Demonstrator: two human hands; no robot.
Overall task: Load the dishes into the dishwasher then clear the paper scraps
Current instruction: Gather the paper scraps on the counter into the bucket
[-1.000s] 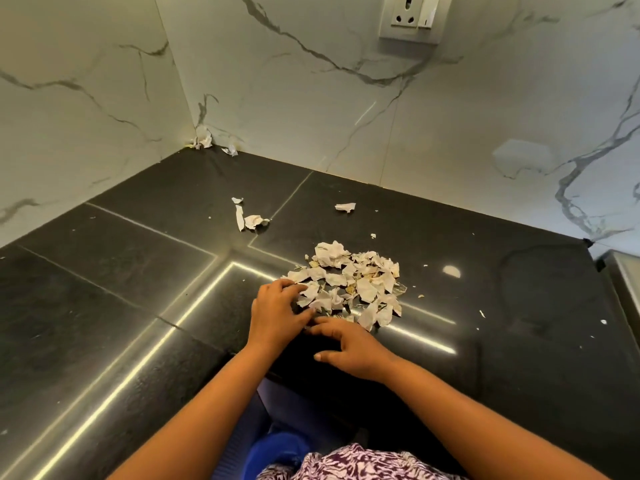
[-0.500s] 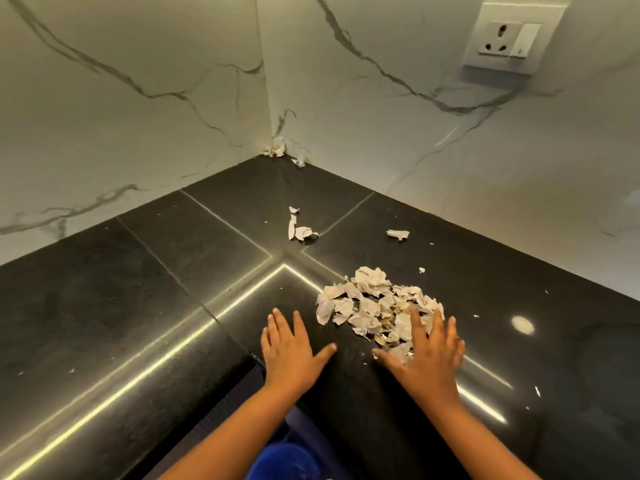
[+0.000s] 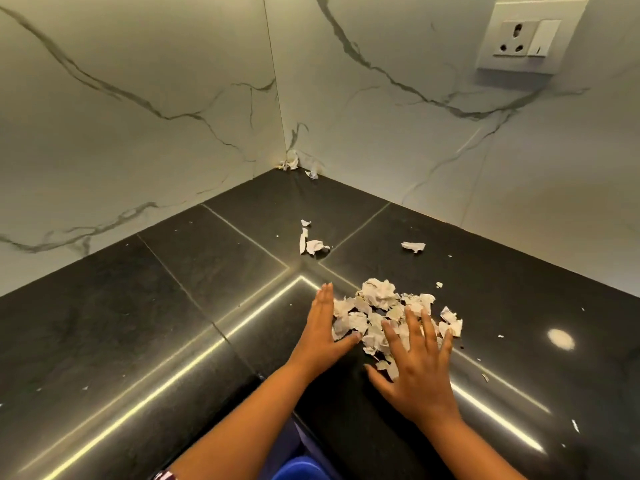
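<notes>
Head view: a heap of torn paper scraps [image 3: 388, 315] lies on the black stone counter [image 3: 145, 327], just inside the counter's inner corner. The left hand [image 3: 323, 332] lies flat on the counter with its fingers together and straight, its thumb side pressed against the left edge of the heap. The right hand [image 3: 414, 370] is spread wide, palm down, its fingers resting on top of the heap's near right part and its thumb on the bare counter before the heap. Neither hand closes on anything; both are flat and unclenched, with the heap between them.

Beyond the fingertips of the left hand, well apart from the heap, lie a few loose pieces [image 3: 310, 242] near a seam in the stone, one of them a narrow strip standing end-on away from the person. Farther right, beyond the right hand, a single scrap [image 3: 414, 246] lies alone. More crumpled bits [image 3: 292, 163] sit in the far corner where the two marble walls [image 3: 138, 109] meet. Tiny crumbs dot the counter to the right of the right hand. A wall socket [image 3: 528, 39] sits high on the right wall.

The heap itself is broader than deep, its long axis running left to right across both hands, with a crumpled lump at its far side. Nothing stands between the hands and the heap.

A blue object [image 3: 301, 471] shows below the counter edge, between the forearms.
</notes>
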